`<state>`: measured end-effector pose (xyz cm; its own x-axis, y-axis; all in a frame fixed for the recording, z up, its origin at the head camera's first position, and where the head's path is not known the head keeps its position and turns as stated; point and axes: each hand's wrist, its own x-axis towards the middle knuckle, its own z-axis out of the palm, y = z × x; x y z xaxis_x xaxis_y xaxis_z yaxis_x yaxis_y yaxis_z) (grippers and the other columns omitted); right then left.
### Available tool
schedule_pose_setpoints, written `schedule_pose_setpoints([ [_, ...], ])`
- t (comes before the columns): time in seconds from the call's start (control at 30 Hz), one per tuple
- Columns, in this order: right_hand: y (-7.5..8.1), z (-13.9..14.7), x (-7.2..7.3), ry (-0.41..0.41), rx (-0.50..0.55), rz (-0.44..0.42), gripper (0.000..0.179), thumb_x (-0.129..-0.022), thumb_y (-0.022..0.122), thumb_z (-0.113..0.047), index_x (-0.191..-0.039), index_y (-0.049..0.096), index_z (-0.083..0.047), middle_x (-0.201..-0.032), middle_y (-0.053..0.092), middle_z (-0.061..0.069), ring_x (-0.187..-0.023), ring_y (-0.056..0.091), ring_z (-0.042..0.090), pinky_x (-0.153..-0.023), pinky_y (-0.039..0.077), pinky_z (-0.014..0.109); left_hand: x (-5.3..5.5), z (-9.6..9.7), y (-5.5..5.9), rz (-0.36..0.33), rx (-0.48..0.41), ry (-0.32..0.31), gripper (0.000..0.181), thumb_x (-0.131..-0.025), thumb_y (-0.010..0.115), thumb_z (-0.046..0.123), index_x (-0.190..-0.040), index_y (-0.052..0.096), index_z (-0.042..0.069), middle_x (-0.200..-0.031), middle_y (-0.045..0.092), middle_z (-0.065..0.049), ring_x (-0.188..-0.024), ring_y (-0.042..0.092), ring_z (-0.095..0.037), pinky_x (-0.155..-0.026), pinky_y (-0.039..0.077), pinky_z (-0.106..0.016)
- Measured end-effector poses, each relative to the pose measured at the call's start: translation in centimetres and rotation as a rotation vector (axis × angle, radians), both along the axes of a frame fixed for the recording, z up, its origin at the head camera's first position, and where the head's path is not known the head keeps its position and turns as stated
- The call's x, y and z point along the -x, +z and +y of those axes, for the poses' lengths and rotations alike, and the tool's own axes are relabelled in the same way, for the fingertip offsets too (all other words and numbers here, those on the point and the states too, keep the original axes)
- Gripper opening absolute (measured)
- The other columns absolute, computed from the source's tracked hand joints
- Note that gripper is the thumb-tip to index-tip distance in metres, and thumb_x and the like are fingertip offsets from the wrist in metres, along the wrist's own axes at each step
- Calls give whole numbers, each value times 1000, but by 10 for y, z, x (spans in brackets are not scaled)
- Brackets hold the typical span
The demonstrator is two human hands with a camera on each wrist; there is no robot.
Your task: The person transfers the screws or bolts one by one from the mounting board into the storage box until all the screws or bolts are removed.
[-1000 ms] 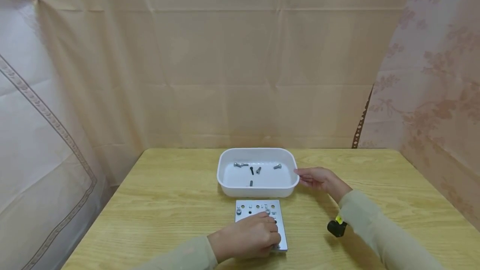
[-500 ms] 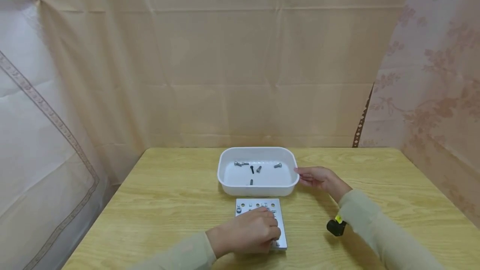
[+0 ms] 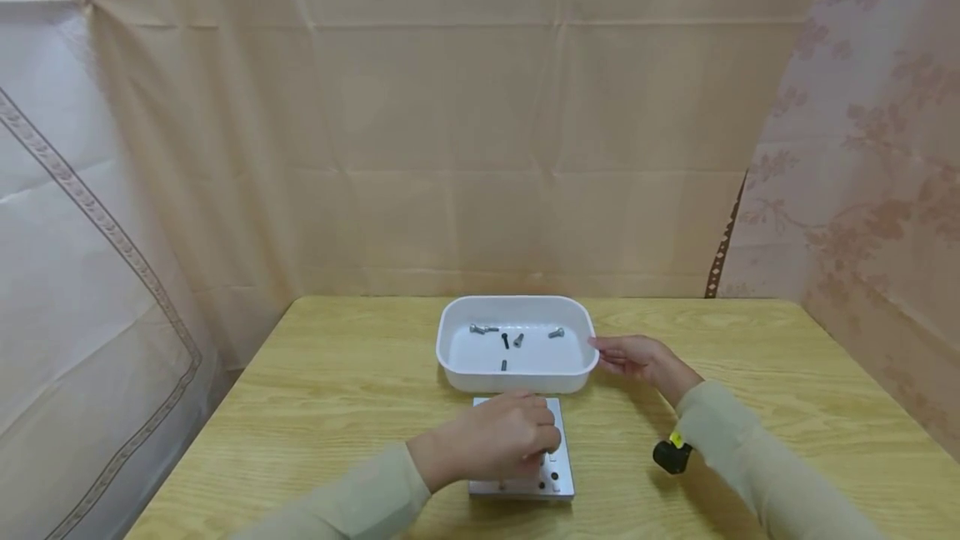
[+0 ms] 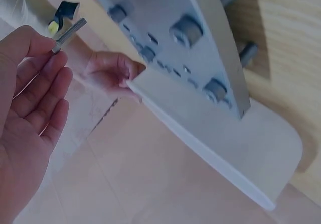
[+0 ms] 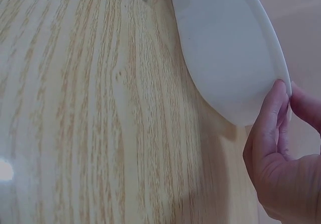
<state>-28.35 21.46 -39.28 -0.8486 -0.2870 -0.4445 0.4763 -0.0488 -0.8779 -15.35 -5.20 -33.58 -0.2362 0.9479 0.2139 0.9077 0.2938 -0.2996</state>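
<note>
In the left wrist view, my left hand pinches a screw between thumb and fingertips, its threaded end pointing out and its head hidden by the fingers. In the head view the same hand is above a silver metal plate with holes, covering much of it. Socket-head bolts stand in the plate, and shanks stick out of its underside. My right hand grips the right rim of a white tray; thumb and fingers pinch its edge in the right wrist view.
Inside the tray lie several loose screws, among them a black screw and a silver one. A black object with a yellow tag is at the right sleeve. A beige cloth hangs behind the wooden table.
My left hand has shifted forward over the plate toward the tray, uncovering holes at the plate's near end and hiding its far part. My right hand stays on the tray rim.
</note>
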Motion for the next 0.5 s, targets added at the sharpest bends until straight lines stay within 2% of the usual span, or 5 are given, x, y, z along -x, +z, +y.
schedule_pose_setpoints([
  [0.3, 0, -2, -2, -31, -6, -21, 21, -93, 60, -13, -74, 68, -15, -73, 71, -3, -71, 67, 5, -75, 56, 18, 21, -7, 23, -138, -17, 125, 8, -78, 71, 18, -84, 66, 18, -79, 64, 11, -80, 55, -7, -80, 44, -21],
  [0.5, 1, -2, -2, -21, -1, -20, 21, -94, 59, -14, -75, 68, -15, -74, 71, -3, -71, 67, 5, -75, 56, 18, 38, -9, 40, -219, -11, 218, 9, -77, 71, 12, -76, 64, 16, -72, 61, 8, -71, 49, -7, -72, 41, -21],
])
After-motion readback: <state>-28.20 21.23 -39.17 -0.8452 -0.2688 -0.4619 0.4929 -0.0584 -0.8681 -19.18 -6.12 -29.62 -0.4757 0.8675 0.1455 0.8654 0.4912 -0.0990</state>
